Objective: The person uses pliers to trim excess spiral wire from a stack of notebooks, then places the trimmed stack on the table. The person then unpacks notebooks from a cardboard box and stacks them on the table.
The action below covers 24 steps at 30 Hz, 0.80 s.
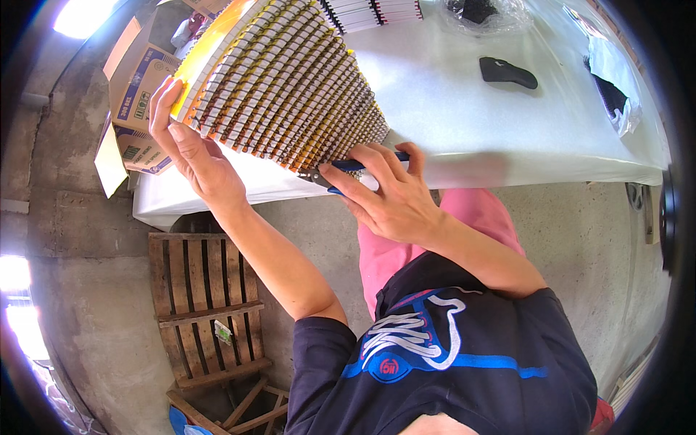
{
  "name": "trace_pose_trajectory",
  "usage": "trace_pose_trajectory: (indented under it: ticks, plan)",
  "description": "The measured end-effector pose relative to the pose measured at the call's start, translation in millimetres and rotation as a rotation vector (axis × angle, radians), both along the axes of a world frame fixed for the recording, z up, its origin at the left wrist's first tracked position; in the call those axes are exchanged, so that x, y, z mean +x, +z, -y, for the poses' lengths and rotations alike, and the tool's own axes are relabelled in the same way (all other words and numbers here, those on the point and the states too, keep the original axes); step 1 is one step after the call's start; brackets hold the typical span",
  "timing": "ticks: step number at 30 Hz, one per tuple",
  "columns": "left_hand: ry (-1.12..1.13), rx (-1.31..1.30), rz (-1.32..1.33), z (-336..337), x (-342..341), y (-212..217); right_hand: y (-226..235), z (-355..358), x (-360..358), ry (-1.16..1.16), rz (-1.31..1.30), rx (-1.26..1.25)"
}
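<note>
A tall stack of wire-bound notebooks point(290, 87) with a yellow cover on its top leans on the table, its rows of dark wire coils facing me. My left hand point(201, 156) lies against the left edge of the stack, fingers stretched out and thumb apart. At the stack's lower near end, my right hand point(388, 181) is closed round a pair of pliers point(348, 166) with blue handles. The dark jaws of the pliers sit right at the lowest coils; whether they grip a wire cannot be made out.
A table point(449, 101) with a white cover carries more wire-bound notebooks point(377, 11), a black pad point(507, 72) and clear plastic wrapping point(486, 18). An open cardboard box point(141, 101) stands to the left. Wooden pallet slats point(206, 304) are on the floor below.
</note>
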<state>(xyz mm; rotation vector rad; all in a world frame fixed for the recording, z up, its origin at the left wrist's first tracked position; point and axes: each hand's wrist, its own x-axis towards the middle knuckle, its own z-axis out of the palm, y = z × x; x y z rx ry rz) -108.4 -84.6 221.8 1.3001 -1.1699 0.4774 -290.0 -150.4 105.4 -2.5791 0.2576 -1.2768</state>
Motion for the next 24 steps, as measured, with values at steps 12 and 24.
trace_pose_trajectory:
  ticks: [12, 24]
  plan:
    - [-0.051, -0.006, -0.025, 0.1, 0.9, -0.6, 11.5, -2.1, -3.1, 0.477, -0.048, 0.714]
    - [-0.049, 0.003, -0.015, -0.4, -1.8, 1.4, 4.0, 2.0, -11.3, 0.013, -0.022, 0.126]
